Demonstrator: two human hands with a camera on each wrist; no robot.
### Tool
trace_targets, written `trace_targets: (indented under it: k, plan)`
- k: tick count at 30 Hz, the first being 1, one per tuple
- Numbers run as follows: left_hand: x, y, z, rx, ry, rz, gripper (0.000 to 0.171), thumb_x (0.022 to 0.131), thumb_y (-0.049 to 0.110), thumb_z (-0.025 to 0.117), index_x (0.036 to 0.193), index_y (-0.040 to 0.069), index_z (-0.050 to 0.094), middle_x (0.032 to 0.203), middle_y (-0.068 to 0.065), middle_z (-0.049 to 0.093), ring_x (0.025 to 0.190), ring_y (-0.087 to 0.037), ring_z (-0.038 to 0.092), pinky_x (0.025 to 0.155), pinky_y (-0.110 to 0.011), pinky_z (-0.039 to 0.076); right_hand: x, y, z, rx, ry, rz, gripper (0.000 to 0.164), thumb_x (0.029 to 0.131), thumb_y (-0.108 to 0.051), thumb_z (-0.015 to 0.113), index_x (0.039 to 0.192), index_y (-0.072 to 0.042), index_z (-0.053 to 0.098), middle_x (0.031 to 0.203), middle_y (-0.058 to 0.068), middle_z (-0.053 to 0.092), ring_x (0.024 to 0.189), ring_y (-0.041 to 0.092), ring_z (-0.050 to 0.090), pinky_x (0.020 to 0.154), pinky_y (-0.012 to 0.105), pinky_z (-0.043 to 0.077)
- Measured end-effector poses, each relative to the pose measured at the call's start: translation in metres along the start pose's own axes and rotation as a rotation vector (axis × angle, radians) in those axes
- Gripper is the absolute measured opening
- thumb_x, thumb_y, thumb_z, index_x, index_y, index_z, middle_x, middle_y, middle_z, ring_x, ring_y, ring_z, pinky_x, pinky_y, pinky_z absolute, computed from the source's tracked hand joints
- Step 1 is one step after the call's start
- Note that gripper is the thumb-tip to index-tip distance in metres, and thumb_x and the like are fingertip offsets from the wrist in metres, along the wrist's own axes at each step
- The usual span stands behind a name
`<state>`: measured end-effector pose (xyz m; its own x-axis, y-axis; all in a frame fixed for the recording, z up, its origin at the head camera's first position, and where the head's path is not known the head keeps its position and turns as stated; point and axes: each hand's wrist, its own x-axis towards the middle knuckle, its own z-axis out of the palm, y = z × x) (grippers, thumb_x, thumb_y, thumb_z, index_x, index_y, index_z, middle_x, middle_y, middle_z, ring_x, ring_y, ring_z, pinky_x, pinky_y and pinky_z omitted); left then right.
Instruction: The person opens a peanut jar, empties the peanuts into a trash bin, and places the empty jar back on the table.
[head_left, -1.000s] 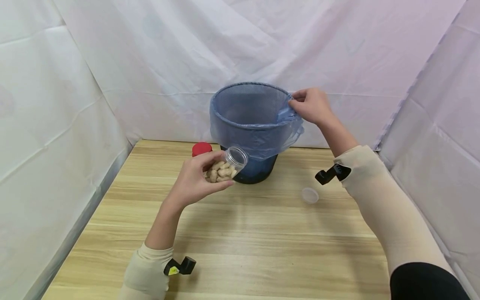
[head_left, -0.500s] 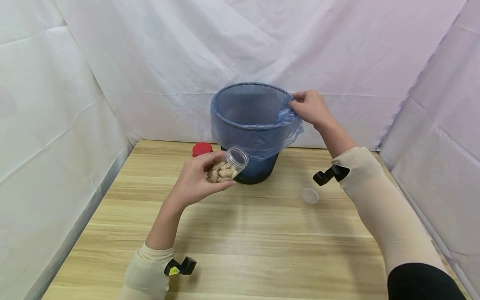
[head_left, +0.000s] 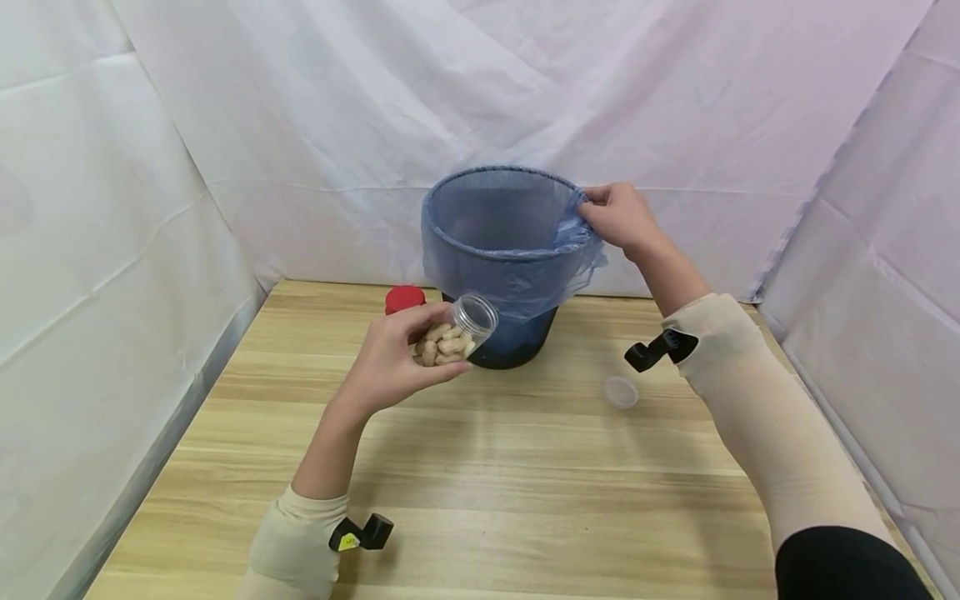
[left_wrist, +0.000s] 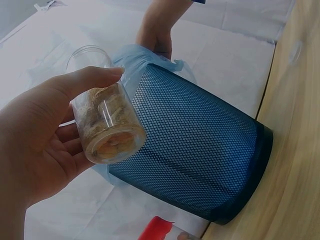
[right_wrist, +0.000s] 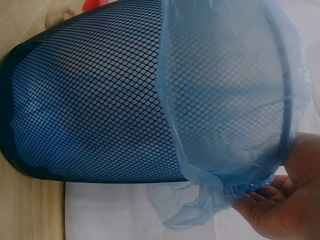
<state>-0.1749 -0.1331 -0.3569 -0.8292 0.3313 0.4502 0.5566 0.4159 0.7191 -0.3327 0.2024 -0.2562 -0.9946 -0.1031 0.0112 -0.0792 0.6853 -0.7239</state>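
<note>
Mind, your left hand [head_left: 390, 362] curls round the tilted, uncapped jar [head_left: 476, 313], just below frame centre; more tilt could spill its peanuts [head_left: 442, 345]. Upper right of centre, your right hand [head_left: 624, 220] pinches the liner [head_left: 495, 273]; tugging might topple the bin [head_left: 516, 342].

The head view reaches me bright and clear, soft shadows lying on the table [head_left: 525, 500] and a pinkish tint over the far curtain [head_left: 750, 108] at right. Both wrist views look dimmer, hazier; I see glints on the jar [left_wrist: 107, 120] and liner [right_wrist: 235, 65].

1 ea. bin [left_wrist: 192, 145], open jar [head_left: 459, 332]; 2 hands [head_left: 393, 358] [head_left: 621, 221]
</note>
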Motion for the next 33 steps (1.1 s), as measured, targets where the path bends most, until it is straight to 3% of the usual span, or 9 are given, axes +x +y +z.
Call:
trace_targets:
  k: [5,8,12,17,21,24,28,33]
  plan:
    - [0.000,0.000,0.001,0.001,-0.001,-0.002,0.064,0.075,0.019,0.101,0.132,0.008,0.074,0.116,-0.003,0.077,0.098,-0.015,0.071,0.089,-0.024,0.061,-0.001,0.001,0.000,0.006,-0.004,0.000,0.052,0.111,-0.027,0.048,0.158,-0.007,0.053,0.155,0.018,0.060,0.125,0.023,0.065,0.093,0.029,0.047]
    - [0.001,0.000,0.001,-0.001,-0.004,-0.003,0.065,0.075,0.019,0.101,0.133,0.007,0.073,0.117,-0.003,0.077,0.099,-0.015,0.072,0.090,-0.024,0.061,0.000,0.002,-0.001,-0.004,0.001,0.000,0.051,0.111,-0.026,0.048,0.157,-0.007,0.054,0.151,0.019,0.063,0.097,0.014,0.067,0.087,0.030,0.046]
    - [0.003,0.000,0.000,-0.015,-0.009,-0.005,0.067,0.076,0.019,0.101,0.136,0.007,0.072,0.118,-0.004,0.077,0.100,-0.015,0.073,0.091,-0.024,0.061,0.001,0.001,-0.003,-0.015,0.001,-0.003,0.050,0.111,-0.024,0.047,0.157,-0.006,0.054,0.149,0.020,0.065,0.072,0.006,0.056,0.080,0.030,0.043]
    - [0.004,0.000,-0.003,-0.019,-0.001,-0.033,0.070,0.076,0.019,0.100,0.138,0.007,0.071,0.121,-0.004,0.077,0.103,-0.017,0.074,0.094,-0.025,0.061,0.003,-0.004,-0.001,-0.022,-0.012,0.000,0.051,0.111,-0.024,0.045,0.159,-0.006,0.052,0.154,0.019,0.062,0.072,0.008,0.053,0.078,0.031,0.043]
    - [0.004,0.000,-0.007,-0.017,0.002,-0.053,0.070,0.077,0.019,0.100,0.139,0.007,0.071,0.124,-0.005,0.076,0.106,-0.017,0.074,0.096,-0.024,0.060,0.005,-0.008,0.002,-0.024,-0.022,0.003,0.051,0.112,-0.022,0.044,0.159,-0.005,0.051,0.157,0.020,0.059,0.080,0.010,0.058,0.079,0.030,0.045]
    - [0.004,0.000,-0.011,-0.009,0.009,-0.044,0.069,0.076,0.018,0.100,0.138,0.007,0.071,0.123,-0.004,0.077,0.105,-0.017,0.074,0.095,-0.021,0.059,0.005,-0.010,0.005,-0.026,-0.026,0.002,0.050,0.112,-0.022,0.045,0.159,-0.005,0.051,0.160,0.019,0.056,0.085,0.008,0.059,0.078,0.029,0.045]
    - [0.007,0.003,-0.017,0.018,0.022,-0.015,0.068,0.075,0.016,0.101,0.136,0.006,0.072,0.121,-0.006,0.077,0.104,-0.018,0.074,0.094,-0.018,0.058,0.005,-0.011,0.007,-0.024,-0.028,0.004,0.050,0.112,-0.022,0.045,0.159,-0.006,0.051,0.161,0.019,0.054,0.077,0.009,0.056,0.072,0.028,0.043]
    - [0.013,0.006,-0.027,0.035,0.011,0.001,0.068,0.077,0.015,0.099,0.138,0.003,0.070,0.122,-0.010,0.077,0.104,-0.021,0.074,0.093,-0.016,0.056,0.006,-0.010,0.007,-0.041,-0.024,0.003,0.050,0.111,-0.022,0.046,0.159,-0.006,0.052,0.160,0.019,0.055,0.084,0.012,0.057,0.071,0.028,0.043]
